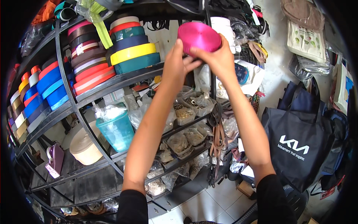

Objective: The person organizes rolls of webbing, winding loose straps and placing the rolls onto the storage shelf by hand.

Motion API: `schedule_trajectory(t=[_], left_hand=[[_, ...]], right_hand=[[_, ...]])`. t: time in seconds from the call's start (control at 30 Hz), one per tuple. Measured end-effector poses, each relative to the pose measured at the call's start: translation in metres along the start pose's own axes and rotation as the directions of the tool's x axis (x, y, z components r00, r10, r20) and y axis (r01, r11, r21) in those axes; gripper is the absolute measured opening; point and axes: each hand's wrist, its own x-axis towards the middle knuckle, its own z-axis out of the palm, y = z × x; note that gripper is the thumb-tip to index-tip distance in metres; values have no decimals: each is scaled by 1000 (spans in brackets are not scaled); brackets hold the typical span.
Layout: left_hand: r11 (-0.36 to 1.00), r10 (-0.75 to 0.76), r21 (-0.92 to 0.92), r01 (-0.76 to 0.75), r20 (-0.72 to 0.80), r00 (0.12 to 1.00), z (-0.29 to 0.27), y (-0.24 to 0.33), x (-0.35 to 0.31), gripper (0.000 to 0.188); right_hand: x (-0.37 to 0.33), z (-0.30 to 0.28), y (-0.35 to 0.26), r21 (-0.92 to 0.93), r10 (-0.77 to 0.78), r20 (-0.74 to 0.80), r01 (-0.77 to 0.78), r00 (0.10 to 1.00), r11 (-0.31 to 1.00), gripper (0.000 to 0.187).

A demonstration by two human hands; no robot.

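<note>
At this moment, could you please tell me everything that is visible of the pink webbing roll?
The pink webbing roll is a round, tightly wound coil with a glossy sheen, apparently synthetic. Its flat face, with a small mark at the centre, tilts toward the camera; part of its side shows below. It is raised before the upper part of the black rack. The right grip holds its right and lower edge; the left grip is at its left edge, contact unclear.

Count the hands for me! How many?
2: the left hand is by the pink roll's lower left, and the right hand holds its lower right. No others show.
</note>
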Motion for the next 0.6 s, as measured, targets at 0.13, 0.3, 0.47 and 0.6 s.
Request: schedule_trajectory(t=[0.13, 0.3, 0.47, 0.6], left_hand=[[833, 290, 505, -227, -48, 956, -32, 17, 73, 61], [289, 511, 909, -301, 119, 851, -55, 0, 148, 53], [366, 334, 912, -186, 58, 941, -65, -15, 176, 49], [588, 251, 797, -138, -17, 968, -85, -43, 200, 55]], right_hand=[[62, 28, 12, -164, 30, 7, -29, 1000, 986, 92], [111, 53, 48, -398, 136, 49, -106, 989, 911, 103], [119, 58, 59, -552, 224, 53, -158, 973, 818, 97], [117, 66, 65, -646, 215, 53, -131, 975, 752, 93]])
